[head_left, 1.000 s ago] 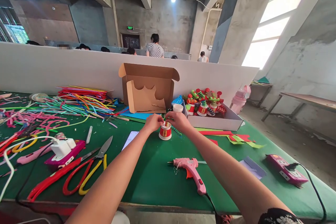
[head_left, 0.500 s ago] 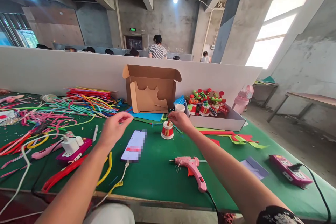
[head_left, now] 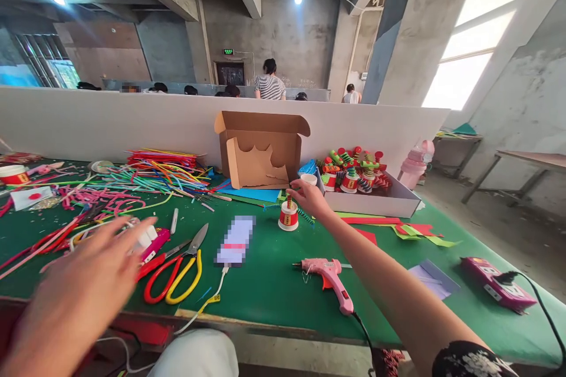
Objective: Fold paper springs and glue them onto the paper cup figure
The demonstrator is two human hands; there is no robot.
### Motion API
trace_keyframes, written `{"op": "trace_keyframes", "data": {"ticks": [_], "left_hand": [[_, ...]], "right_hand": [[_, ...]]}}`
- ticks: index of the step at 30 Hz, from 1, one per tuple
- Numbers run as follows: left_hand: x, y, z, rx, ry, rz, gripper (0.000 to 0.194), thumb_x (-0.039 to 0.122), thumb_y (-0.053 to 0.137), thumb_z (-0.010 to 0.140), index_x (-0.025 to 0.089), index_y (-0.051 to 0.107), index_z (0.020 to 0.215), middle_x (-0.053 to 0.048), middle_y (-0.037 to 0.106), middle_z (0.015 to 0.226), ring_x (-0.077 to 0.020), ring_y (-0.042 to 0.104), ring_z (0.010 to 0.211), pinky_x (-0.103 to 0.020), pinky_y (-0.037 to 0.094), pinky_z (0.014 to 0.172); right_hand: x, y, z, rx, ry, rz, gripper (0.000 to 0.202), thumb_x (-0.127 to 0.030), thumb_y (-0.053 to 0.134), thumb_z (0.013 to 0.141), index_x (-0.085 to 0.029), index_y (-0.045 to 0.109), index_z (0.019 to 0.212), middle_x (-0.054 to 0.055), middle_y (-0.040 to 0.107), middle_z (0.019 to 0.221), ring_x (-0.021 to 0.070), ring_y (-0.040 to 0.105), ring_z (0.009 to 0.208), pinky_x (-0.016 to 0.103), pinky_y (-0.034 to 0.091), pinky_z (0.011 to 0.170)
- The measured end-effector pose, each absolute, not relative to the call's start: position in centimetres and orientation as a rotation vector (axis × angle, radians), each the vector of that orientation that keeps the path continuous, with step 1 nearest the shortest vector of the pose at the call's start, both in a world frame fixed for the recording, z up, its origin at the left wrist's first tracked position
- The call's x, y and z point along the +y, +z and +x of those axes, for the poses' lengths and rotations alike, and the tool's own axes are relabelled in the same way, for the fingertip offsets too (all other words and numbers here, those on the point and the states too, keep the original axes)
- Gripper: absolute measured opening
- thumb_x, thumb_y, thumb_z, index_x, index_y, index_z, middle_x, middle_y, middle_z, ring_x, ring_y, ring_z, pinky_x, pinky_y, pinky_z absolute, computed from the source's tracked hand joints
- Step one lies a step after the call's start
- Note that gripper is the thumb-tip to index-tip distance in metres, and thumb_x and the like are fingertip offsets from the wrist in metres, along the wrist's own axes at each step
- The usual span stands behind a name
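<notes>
My right hand (head_left: pixel 309 197) has its fingertips closed at the top of the coiled spring on a small figure made from a red-and-white paper cup (head_left: pixel 289 218). The cup stands upside down on the table, with a teal coil sticking out on each side. My left hand (head_left: pixel 97 271), smeared by motion, is over the table's left part, fingers stretched out and nothing seen in them. It partly covers a white plug and a purple power strip (head_left: pixel 155 244). Scissors with red and yellow handles (head_left: pixel 177 274) lie to its right.
A pink glue gun (head_left: pixel 329 277) and a phone on a cable (head_left: pixel 236 241) lie in front. Behind stand an open cardboard box (head_left: pixel 263 153) and a tray (head_left: pixel 375 205) of similar figures. Pipe cleaners (head_left: pixel 163 171) heap at left. A second power strip (head_left: pixel 497 285) is at right.
My left hand has swung left and down, away from the cup figure, and its fingers have opened out. The scissors now show fully. My right hand stays at the spring's top.
</notes>
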State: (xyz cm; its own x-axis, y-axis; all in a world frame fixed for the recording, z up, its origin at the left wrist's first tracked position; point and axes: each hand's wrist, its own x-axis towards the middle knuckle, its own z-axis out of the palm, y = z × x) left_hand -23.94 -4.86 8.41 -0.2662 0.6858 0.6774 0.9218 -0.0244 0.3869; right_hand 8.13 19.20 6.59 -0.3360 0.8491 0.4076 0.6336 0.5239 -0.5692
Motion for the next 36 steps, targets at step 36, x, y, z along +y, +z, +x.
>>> {"op": "trace_keyframes", "data": {"ticks": [36], "left_hand": [[1.3, -3.4, -4.1, -1.366, -0.821, -2.817, 0.026, 0.009, 0.042, 0.086, 0.021, 0.065, 0.092, -0.005, 0.062, 0.076, -0.0185, 0.056, 0.076, -0.029, 0.045, 0.069]], "right_hand": [[20.0, 3.3, 7.8, -1.992, 0.522, -1.559, 0.012, -0.022, 0.069, 0.071, -0.016, 0.074, 0.080, 0.007, 0.073, 0.083, 0.0241, 0.066, 0.086, 0.026, 0.046, 0.067]]}}
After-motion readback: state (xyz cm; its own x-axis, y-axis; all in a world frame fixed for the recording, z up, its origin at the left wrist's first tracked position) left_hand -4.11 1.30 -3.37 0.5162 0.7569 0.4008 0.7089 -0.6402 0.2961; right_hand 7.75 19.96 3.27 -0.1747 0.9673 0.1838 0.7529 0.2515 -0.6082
